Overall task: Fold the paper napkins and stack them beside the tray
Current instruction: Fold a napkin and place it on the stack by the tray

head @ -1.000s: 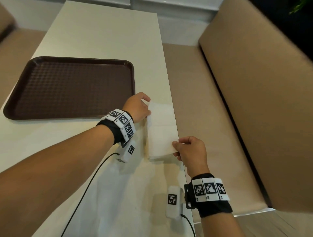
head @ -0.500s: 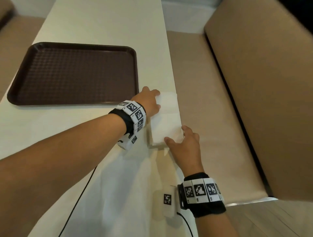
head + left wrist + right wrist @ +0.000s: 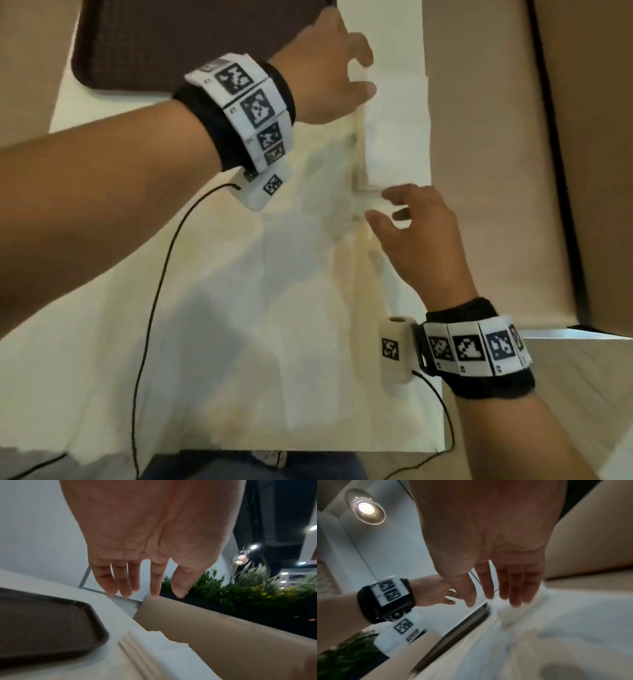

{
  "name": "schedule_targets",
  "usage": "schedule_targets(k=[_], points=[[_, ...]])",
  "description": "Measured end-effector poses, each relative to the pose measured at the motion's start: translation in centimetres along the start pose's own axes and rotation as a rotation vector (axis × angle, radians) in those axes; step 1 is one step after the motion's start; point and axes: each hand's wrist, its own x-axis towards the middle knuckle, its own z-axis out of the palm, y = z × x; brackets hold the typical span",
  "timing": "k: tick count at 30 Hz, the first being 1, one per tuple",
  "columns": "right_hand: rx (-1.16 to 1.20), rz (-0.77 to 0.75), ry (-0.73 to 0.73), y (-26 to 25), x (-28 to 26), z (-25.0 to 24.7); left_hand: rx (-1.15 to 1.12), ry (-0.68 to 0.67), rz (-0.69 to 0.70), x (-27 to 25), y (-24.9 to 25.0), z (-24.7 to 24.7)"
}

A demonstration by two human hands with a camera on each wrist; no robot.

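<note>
A stack of folded white paper napkins (image 3: 395, 137) lies at the table's right edge, just right of the dark brown tray (image 3: 144, 44). My left hand (image 3: 363, 72) hovers over the stack's far end with its fingers spread and holds nothing. In the left wrist view, that left hand (image 3: 145, 593) is clear above the napkins (image 3: 154, 649) and the tray (image 3: 42, 628). My right hand (image 3: 383, 205) is at the stack's near end, fingers relaxed and empty. The right wrist view is blurred; the right hand (image 3: 493, 601) hangs open above the napkins (image 3: 522, 609).
The cream table (image 3: 239, 308) ends just right of the napkins, where a beige bench seat (image 3: 496, 171) and backrest run alongside. A black cable (image 3: 154, 291) trails across the table from my left wrist. The table's near edge runs along the bottom of the head view.
The right hand let go of the napkin's near corner, both hands pressed the stack flat, and now both have lifted off it with fingers spread. The head view has dropped closer.
</note>
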Motion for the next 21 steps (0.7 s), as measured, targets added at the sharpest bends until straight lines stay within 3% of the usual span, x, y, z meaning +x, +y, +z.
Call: schedule_targets(k=[3, 5, 11, 14, 21], points=[[0.018, 0.007, -0.166, -0.4, -4.6, 2.8, 0.034, -0.083, -0.028, -8.6, -4.6, -1.9], [0.041, 0.015, -0.231, -1.1, -6.8, 4.7, -0.027, -0.172, -0.129, -15.4, -8.5, -1.9], [0.045, 0.003, -0.393, -5.3, -9.2, 10.6, -0.123, -0.333, -0.45, -32.2, -15.5, 3.6], [-0.077, 0.014, -0.424, -7.2, -9.2, 12.6, -0.159, -0.29, -0.461, -34.9, -15.4, 5.9], [-0.164, 0.075, -0.366, -9.3, -9.3, 14.6, -0.2, -0.181, -0.417, -35.4, -15.7, 7.5]])
